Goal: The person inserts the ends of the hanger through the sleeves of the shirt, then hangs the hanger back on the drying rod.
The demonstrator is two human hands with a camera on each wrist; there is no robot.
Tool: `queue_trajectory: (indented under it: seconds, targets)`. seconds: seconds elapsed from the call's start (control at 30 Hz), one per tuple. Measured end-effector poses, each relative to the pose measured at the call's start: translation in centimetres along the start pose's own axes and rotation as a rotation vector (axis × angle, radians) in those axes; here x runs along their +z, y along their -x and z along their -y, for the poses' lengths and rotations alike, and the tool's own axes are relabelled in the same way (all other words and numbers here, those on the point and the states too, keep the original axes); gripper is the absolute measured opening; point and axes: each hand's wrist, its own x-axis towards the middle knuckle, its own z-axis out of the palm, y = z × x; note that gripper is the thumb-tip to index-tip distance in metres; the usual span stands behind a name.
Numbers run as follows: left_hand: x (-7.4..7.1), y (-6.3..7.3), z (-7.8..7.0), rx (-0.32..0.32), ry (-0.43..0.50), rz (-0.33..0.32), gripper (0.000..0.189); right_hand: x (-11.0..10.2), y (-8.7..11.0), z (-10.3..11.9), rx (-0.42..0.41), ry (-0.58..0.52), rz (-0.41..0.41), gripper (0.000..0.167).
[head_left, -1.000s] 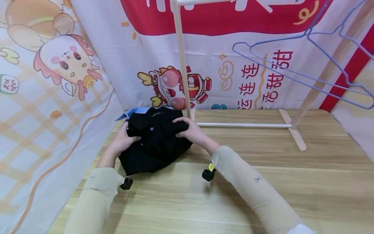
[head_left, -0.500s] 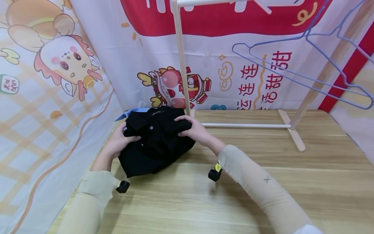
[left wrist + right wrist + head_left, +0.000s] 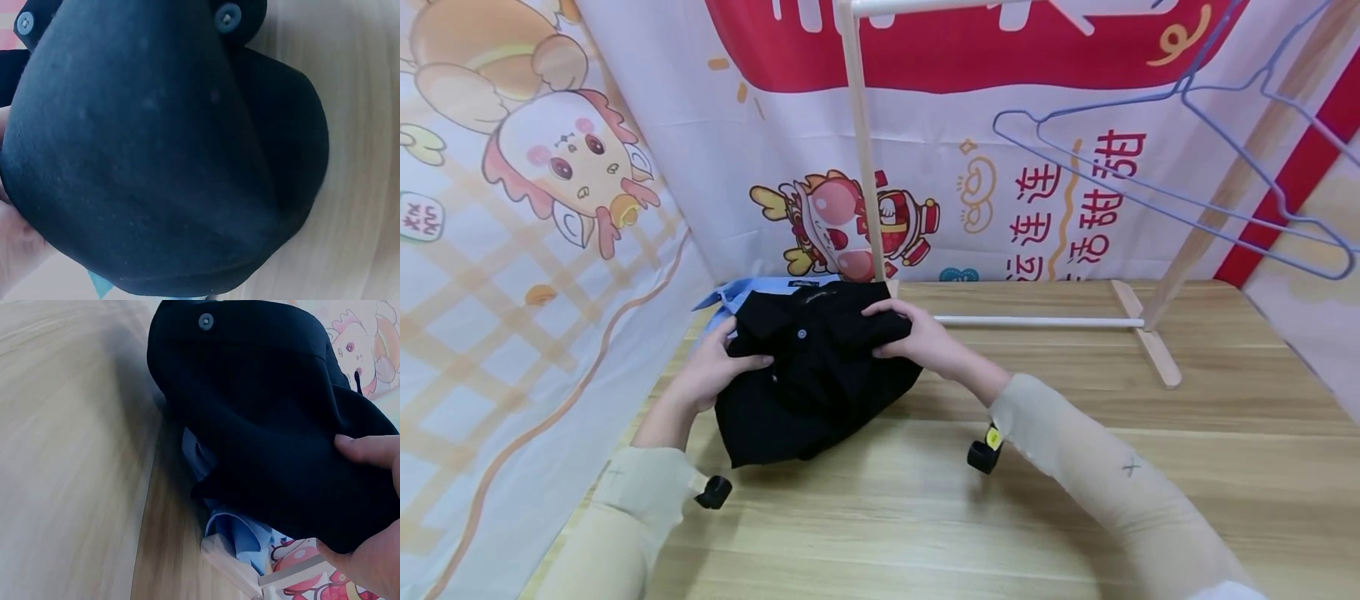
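Note:
A black shirt [image 3: 820, 375] with a collar and buttons is held bunched up at the left of the table in the head view. My left hand [image 3: 711, 367] grips its left side, thumb in front. On the other side my right hand [image 3: 921, 337] pinches a fold between thumb and fingers. The dark cloth [image 3: 144, 156] fills most of the left wrist view, hiding most of that hand's fingers. Behind the shirt lies a light blue garment [image 3: 756, 285], largely covered; part of the blue cloth [image 3: 240, 534] also shows below the shirt in the right wrist view.
A wooden rack stands at the back, its left post [image 3: 867, 150] just behind the shirt and its white lower bar [image 3: 1037, 322] near the tabletop [image 3: 880, 517]. Blue wire hangers [image 3: 1150, 187] hang at the right. Printed cloth walls [image 3: 700, 125] close off the back and left.
Both hands have shifted the black shirt a little to the right and nearer to me, the right hand moving farther. More of the light blue garment shows behind it.

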Motion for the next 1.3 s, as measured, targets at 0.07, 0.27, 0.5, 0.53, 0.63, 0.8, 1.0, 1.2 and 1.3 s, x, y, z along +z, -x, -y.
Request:
queue_trajectory:
  seconds: [0.07, 0.27, 0.5, 0.53, 0.63, 0.8, 1.0, 1.2, 1.3]
  targets:
    - [0.4, 0.0, -0.1, -0.002, 0.006, 0.017, 0.067, -0.4, 0.5, 0.0, 0.000, -0.009, 0.010, 0.052]
    - [1.6, -0.1, -0.4, 0.003, -0.018, 0.052, 0.079, -1.5, 2.0, -0.5, -0.014, -0.009, 0.028, 0.055]
    - [2.9, -0.2, -0.4, 0.050, -0.030, 0.081, 0.077, -2.8, 3.8, -0.8, -0.049, 0.035, 0.049, 0.054]
    - [3.1, -0.2, -0.4, 0.064, -0.035, 0.085, 0.074, -3.0, 4.1, -0.9, -0.058, 0.039, 0.051, 0.054]
    - [3.8, -0.2, -0.6, 0.099, -0.048, 0.092, 0.071, -3.5, 4.7, -1.0, -0.065, 0.040, 0.048, 0.053]
    - [4.8, -0.2, -0.8, 0.108, -0.072, 0.095, 0.070, -4.3, 5.6, -1.3, -0.039, 0.051, 0.049, 0.055]
    - [5.9, -0.3, -1.0, 0.094, -0.091, 0.105, 0.071, -5.1, 6.9, -1.4, -0.023, 0.058, 0.053, 0.057]
    - [7.1, -0.1, -1.1, 0.082, -0.056, 0.136, 0.071, -5.9, 8.4, -1.6, -0.012, 0.047, 0.054, 0.057]
    - [7.8, 0.1, -1.1, 0.089, -0.033, 0.152, 0.071, -6.3, 9.1, -1.8, -0.002, 0.063, 0.041, 0.057]
